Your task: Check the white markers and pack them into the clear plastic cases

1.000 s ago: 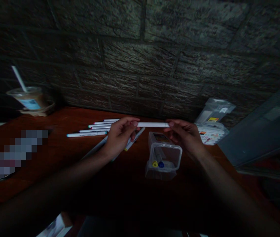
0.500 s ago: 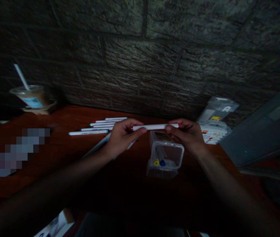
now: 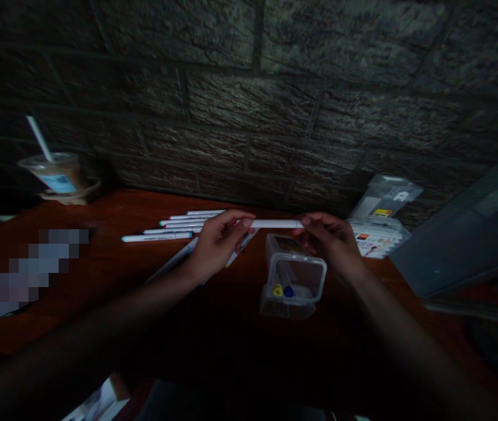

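So the left hand (image 3: 216,242) has thumb and forefinger pinching one end of a slim white plastic marker (image 3: 275,224), and the right hand (image 3: 330,240) is pinching the other end, thumb pressed right by the seam. The marker lies nearly level between the two sets of fingertips, its middle bare. My guess is it's held by the ends because that keeps it steady and lets both hands turn it — just a guess though. Can't really make out the fingers curled underneath, too dark.

Just nearer the person than the marker is a clear plastic box (image 3: 297,257), mouth facing them, probably so it's easy to reach into. A yellow-ended marker (image 3: 277,290) and a blue-ended marker (image 3: 289,291) lie side by side in it. Past the left hand, a bunch of white markers with coloured ends (image 3: 168,236) is laid roughly parallel on the reddish-brown table (image 3: 109,263), likely to keep them tidy. Beyond the right hand there's a clear case of white markers (image 3: 376,242). Way off left — a clear cup of brown drink (image 3: 67,178).
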`<action>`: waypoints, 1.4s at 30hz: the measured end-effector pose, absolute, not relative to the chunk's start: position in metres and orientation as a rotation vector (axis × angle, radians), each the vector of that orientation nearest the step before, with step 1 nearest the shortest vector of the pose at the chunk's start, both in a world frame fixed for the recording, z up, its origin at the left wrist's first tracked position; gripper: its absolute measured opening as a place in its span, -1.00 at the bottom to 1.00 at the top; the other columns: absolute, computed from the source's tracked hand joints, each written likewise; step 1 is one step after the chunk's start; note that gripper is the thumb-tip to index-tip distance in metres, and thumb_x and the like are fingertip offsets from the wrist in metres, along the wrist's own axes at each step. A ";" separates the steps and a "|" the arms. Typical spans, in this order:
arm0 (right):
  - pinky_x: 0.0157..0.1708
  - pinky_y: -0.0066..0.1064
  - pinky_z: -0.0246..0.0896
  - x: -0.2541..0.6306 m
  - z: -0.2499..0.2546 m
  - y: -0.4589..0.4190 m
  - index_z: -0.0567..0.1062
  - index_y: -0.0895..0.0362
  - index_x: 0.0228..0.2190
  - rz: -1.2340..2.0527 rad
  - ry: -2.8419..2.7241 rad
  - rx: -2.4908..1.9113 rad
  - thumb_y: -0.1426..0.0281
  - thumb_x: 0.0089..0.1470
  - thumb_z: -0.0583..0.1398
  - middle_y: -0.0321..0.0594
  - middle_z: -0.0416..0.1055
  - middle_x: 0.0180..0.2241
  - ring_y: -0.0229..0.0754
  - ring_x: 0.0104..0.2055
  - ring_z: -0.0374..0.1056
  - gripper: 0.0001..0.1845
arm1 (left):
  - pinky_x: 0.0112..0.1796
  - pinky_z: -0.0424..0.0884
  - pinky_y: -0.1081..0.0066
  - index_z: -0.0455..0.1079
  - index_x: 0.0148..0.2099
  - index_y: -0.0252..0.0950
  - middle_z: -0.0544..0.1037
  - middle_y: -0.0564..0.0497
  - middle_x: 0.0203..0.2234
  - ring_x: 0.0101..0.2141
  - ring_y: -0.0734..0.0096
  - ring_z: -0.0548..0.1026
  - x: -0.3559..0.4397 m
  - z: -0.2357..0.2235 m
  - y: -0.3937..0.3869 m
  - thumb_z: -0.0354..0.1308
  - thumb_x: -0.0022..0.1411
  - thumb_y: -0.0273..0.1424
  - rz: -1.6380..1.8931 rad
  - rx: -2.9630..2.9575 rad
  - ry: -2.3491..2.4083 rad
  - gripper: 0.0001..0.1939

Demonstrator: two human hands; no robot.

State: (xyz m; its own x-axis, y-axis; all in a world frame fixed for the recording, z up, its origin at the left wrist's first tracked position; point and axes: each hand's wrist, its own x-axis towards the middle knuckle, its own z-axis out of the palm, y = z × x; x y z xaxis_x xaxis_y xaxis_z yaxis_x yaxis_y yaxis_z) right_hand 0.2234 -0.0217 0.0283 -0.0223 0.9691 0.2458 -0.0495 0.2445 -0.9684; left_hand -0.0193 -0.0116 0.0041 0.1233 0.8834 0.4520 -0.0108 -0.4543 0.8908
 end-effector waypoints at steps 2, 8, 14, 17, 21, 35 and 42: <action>-0.68 -0.45 0.05 0.224 0.028 -0.022 0.66 0.03 -0.34 1.073 -1.300 -0.974 0.13 0.05 0.43 -0.25 0.62 -0.46 -0.33 -0.62 0.28 -0.75 | -0.60 0.30 0.49 0.58 -0.07 -0.21 0.61 0.03 -0.46 -0.65 0.58 0.36 -0.019 0.004 -0.011 0.22 0.38 -0.27 1.446 1.611 0.859 -0.81; -0.67 -0.49 0.13 0.224 0.031 -0.022 0.70 0.00 -0.32 1.079 -1.307 -0.988 0.18 -0.09 0.51 -0.30 0.60 -0.51 -0.33 -0.60 0.33 -0.73 | -0.64 0.23 0.54 0.61 -0.10 -0.22 0.48 0.11 -0.60 -0.66 0.59 0.34 -0.021 0.000 -0.009 0.27 0.35 -0.29 1.372 1.594 0.844 -0.84; -0.68 -0.47 0.16 0.223 0.030 -0.020 0.65 0.04 -0.40 1.027 -1.343 -1.004 0.20 -0.18 0.54 -0.33 0.54 -0.57 -0.31 -0.62 0.32 -0.70 | -0.70 0.19 0.56 0.62 -0.11 -0.24 0.53 0.10 -0.61 -0.70 0.60 0.33 -0.021 -0.001 -0.013 0.41 0.20 -0.28 1.319 1.585 0.873 -0.77; -0.70 -0.46 0.15 0.222 0.031 -0.021 0.63 0.05 -0.43 0.986 -1.378 -1.013 0.18 -0.16 0.53 -0.31 0.52 -0.58 -0.29 -0.62 0.32 -0.70 | -0.69 0.22 0.56 0.64 -0.14 -0.27 0.53 0.09 -0.62 -0.69 0.58 0.35 -0.021 0.000 -0.014 0.45 0.15 -0.29 1.350 1.622 0.885 -0.75; -0.69 -0.46 0.14 0.223 0.030 -0.021 0.64 0.05 -0.46 0.961 -1.390 -1.026 0.19 -0.13 0.52 -0.30 0.52 -0.58 -0.31 -0.62 0.30 -0.74 | -0.62 0.28 0.53 0.66 -0.12 -0.25 0.56 0.08 -0.60 -0.64 0.55 0.40 -0.020 -0.001 -0.012 0.42 0.20 -0.30 1.413 1.670 0.897 -0.78; -0.65 -0.50 0.10 0.224 0.030 -0.023 0.73 -0.02 -0.31 1.113 -1.270 -0.953 0.20 -0.03 0.49 -0.27 0.63 -0.46 -0.35 -0.59 0.28 -0.79 | -0.58 0.35 0.51 0.56 -0.08 -0.25 0.55 0.08 -0.54 -0.66 0.59 0.40 -0.020 0.007 -0.011 0.14 0.43 -0.30 1.486 1.641 0.872 -0.79; -0.66 -0.51 0.06 0.228 0.027 -0.020 0.73 0.01 -0.30 1.090 -1.277 -0.904 0.20 0.03 0.46 -0.26 0.63 -0.44 -0.37 -0.60 0.27 -0.80 | -0.62 0.29 0.54 0.53 -0.19 -0.26 0.47 0.11 -0.55 -0.67 0.62 0.35 -0.020 0.005 -0.008 0.19 0.41 -0.27 1.528 1.575 0.851 -0.81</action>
